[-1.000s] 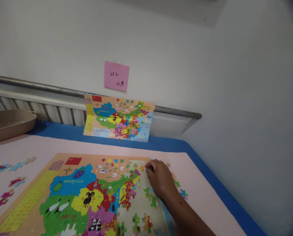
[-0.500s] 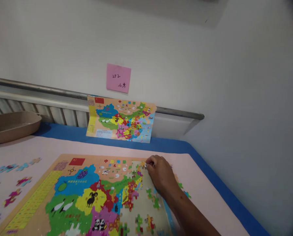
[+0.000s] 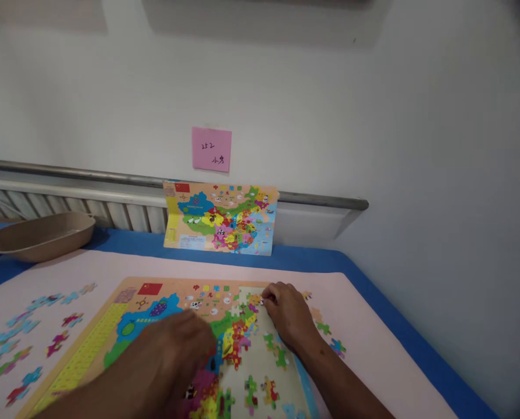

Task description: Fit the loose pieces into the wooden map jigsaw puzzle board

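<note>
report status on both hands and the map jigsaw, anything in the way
Right hand: fingers pinching small white-edged jigsaw piece. Left hand: blurred over rectangular multicoloured map jigsaw, grip unclear. Jigsaw: gaps at right. Left forearm hides part.

Left hand [image 3: 179, 346]: newly in view, blurred, above the middle of the puzzle board [image 3: 257, 356]; grip too blurred to tell.
Ram and bird pictures: showing a second ago, now covered by that hand.
Basin [image 3: 46, 235]: formerly cut off, now whole, beyond the puzzle board's far left corner.
Loose pieces [image 3: 18, 395]: more in view, left of the puzzle board.
</note>
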`<state>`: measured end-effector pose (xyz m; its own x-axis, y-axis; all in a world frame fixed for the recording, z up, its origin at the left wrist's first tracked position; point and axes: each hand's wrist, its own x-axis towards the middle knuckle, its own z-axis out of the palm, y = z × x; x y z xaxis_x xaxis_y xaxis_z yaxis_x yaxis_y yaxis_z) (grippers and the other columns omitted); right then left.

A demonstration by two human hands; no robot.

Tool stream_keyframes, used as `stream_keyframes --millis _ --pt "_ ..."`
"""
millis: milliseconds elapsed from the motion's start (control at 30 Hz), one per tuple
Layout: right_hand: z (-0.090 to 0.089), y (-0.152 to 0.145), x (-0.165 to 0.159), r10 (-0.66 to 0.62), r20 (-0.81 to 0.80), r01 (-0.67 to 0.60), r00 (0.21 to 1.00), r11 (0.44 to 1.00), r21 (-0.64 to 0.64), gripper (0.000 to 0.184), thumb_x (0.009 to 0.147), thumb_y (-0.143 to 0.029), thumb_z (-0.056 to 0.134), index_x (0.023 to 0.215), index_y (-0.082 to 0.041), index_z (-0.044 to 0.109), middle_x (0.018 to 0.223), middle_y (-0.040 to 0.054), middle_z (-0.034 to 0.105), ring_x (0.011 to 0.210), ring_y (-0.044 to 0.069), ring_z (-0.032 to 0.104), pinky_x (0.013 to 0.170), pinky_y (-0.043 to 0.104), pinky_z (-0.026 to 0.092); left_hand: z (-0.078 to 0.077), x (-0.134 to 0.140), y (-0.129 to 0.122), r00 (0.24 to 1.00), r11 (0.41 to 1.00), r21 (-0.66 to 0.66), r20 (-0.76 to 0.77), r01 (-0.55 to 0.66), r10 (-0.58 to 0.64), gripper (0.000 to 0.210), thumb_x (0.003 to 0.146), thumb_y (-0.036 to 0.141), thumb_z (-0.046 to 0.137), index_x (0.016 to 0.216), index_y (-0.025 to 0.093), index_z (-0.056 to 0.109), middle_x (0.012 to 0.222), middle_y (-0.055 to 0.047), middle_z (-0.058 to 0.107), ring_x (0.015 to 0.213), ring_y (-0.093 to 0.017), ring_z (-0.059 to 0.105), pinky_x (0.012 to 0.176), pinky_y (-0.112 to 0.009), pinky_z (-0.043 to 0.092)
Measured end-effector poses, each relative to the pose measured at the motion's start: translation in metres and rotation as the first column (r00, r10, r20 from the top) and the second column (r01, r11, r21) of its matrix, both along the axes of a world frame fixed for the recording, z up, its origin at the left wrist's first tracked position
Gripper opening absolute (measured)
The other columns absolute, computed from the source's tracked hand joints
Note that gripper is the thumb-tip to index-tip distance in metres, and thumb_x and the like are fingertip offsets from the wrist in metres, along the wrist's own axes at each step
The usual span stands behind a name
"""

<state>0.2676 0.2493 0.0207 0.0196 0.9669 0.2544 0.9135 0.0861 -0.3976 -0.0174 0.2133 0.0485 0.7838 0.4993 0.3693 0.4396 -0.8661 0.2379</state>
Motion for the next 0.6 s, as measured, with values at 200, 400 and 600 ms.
stream_keyframes --millis 200,400,600 --pt "-0.004 0.002 0.003 0.005 0.007 -0.005 1.000 1.000 0.000 0.020 0.086 -0.001 0.062 0.082 -0.020 0.070 0.089 0.0008 0.068 0.089 0.019 0.057 0.079 0.027 0.035 0.012 0.049 0.064 0.990 0.991 -0.075 -0.074 0.114 -0.119 0.025 0.099 0.014 0.038 0.105 0.021 0.062 0.105 -0.010 0.069 0.101 -0.026 0.061 0.094 -0.041 0.047" --pt "-0.005 0.001 0.002 0.022 0.008 -0.022 1.000 1.000 0.016 0.021 0.086 -0.001 0.062 0.082 -0.020 0.070 0.089 0.0012 0.068 0.089 0.019 0.057 0.080 0.027 0.035 -0.007 0.070 0.079 0.981 0.988 -0.085 -0.130 0.132 -0.143 0.017 0.090 0.010 0.048 0.088 0.022 0.059 0.095 -0.006 0.068 0.097 -0.025 0.060 0.091 -0.039 0.045" --pt "-0.007 0.002 0.003 0.024 0.015 -0.025 1.000 0.999 0.029 0.022 0.085 0.000 0.062 0.082 -0.020 0.070 0.089 0.0004 0.069 0.089 0.019 0.057 0.079 0.027 0.035 -0.018 0.077 0.087 0.979 0.991 -0.093 -0.170 0.096 -0.111 0.013 0.085 0.011 0.055 0.080 0.022 0.059 0.093 -0.004 0.068 0.095 -0.024 0.058 0.091 -0.038 0.043"
